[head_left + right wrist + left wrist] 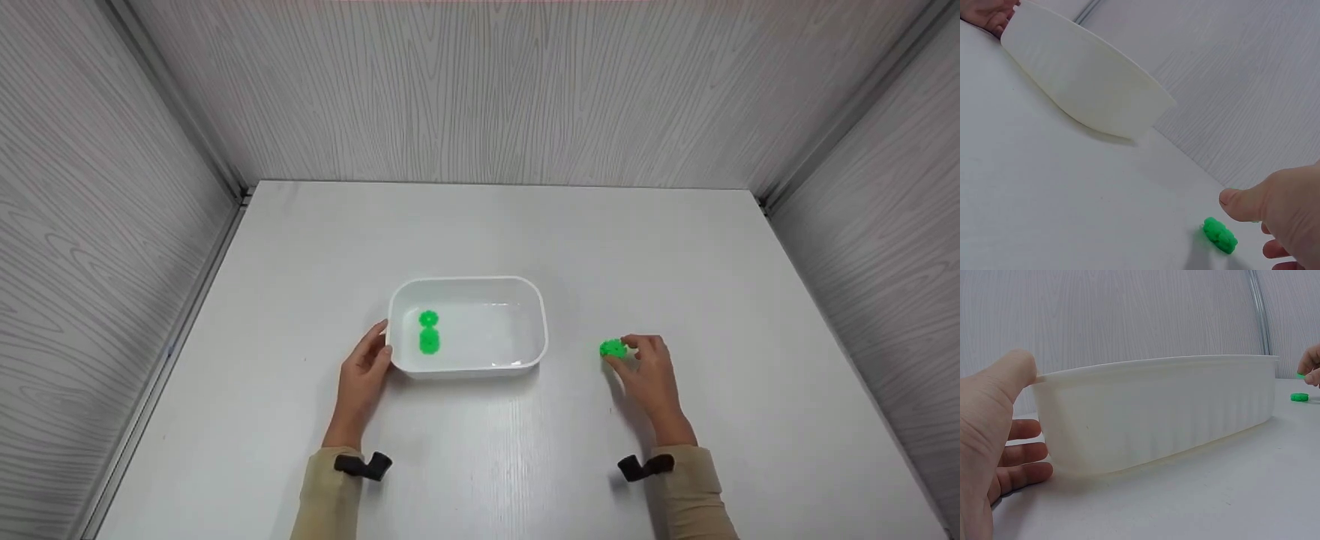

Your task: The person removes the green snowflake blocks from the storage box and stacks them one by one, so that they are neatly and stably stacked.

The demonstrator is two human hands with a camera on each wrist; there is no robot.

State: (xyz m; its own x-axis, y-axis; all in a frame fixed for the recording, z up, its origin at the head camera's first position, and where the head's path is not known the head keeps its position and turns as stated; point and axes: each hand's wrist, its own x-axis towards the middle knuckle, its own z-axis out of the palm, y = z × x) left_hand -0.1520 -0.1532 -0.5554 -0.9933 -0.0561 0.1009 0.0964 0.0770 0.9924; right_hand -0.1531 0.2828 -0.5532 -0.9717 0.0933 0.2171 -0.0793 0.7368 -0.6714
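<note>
Green scalloped plastic disc [1301,375], pinched narrowly betw. thumb & fingers of R. hand [651,381], to R. of rectangular white plastic tub w/ rounded corners [484,330]; second green disc [1220,235] lies just below it on smooth white table [480,457]. L. hand [364,373] touches tub's L. end from outside: fingers loosely bent & parted, thumb at rim. Further green scalloped pieces [429,341] inside tub, nr. L. wall; exact no. unclear. Behind: pale-grey wood-grain panel [465,90].
</note>
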